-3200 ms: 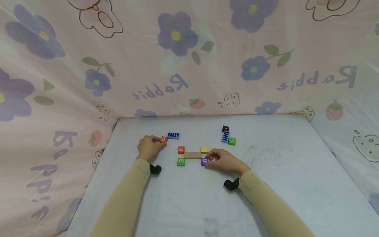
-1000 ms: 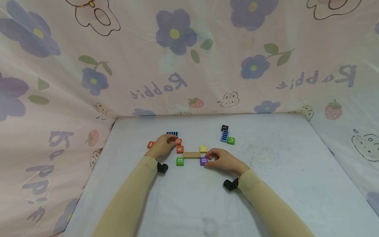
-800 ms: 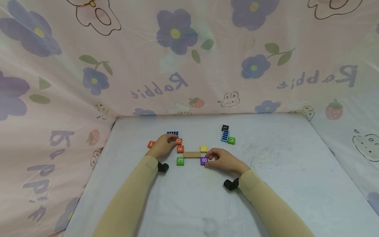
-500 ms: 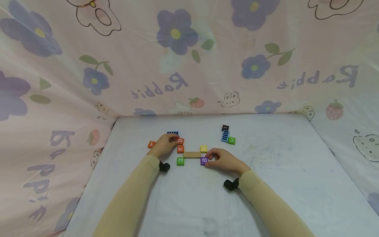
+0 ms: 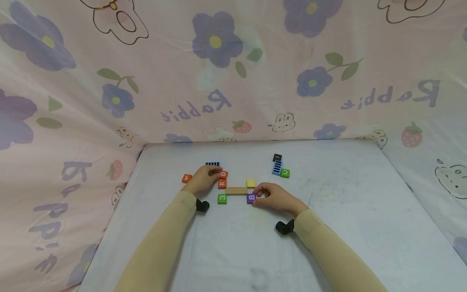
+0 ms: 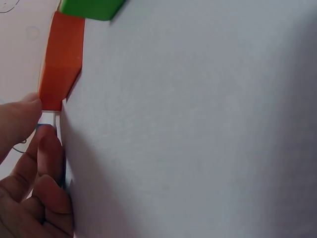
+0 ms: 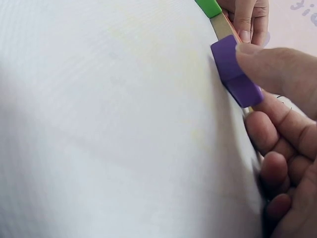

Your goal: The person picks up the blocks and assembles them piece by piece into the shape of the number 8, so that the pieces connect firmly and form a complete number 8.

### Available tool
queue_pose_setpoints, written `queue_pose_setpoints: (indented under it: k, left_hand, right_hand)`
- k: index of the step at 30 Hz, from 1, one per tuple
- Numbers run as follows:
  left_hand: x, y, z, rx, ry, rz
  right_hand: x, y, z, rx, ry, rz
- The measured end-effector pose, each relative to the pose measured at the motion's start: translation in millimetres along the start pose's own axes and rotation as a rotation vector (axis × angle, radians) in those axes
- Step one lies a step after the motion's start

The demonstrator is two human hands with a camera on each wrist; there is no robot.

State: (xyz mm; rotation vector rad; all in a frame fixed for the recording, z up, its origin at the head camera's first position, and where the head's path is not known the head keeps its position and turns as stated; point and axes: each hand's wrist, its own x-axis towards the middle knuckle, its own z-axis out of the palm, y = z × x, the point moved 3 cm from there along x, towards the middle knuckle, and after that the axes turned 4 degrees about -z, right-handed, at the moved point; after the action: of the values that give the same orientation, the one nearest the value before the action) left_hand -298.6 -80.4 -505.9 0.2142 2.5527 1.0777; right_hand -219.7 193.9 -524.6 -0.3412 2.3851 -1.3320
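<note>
My left hand (image 5: 202, 179) pinches an orange block marked 0 (image 5: 223, 174) between thumb and fingers. It sits directly behind an orange block marked R (image 5: 222, 184), right at its edge. A green block marked 3 (image 5: 222, 199) lies in front of that one. From between them a plain wooden plank (image 5: 236, 191) runs across to a yellow block (image 5: 251, 183) and a purple block marked 8 (image 5: 251, 198). Thumb and index finger of my right hand (image 5: 277, 197) pinch the purple block, also seen in the right wrist view.
Behind my left hand lies a blue block with dark bars (image 5: 212, 164), partly hidden. An orange block marked 1 (image 5: 187, 178) is left of that hand. At the back right, another barred blue block (image 5: 277, 167) touches a black block (image 5: 277, 157) and a green block (image 5: 285, 173).
My left hand has carried the orange 0 block rightward from beside the barred blue block to behind the R block. The orange 1 block has come into view. My right hand stays in place.
</note>
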Motion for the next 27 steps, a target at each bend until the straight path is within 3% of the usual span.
queue_pose_setpoints:
  k: [6,16,27]
  left_hand:
    - [2.4,-2.5,1.1,0.009,0.0,-0.014]
    - [3.0,-3.7,1.0,0.008,0.007,0.016]
    - [3.7,-5.2,2.3,0.005,0.003,-0.011]
  right_hand:
    - [-0.3,-0.5,-0.3,-0.001,0.002,0.004]
    - [-0.3,-0.5,-0.4,0.002,-0.001,-0.003]
    - [0.7,1.4,-0.4,0.008,-0.003,-0.021]
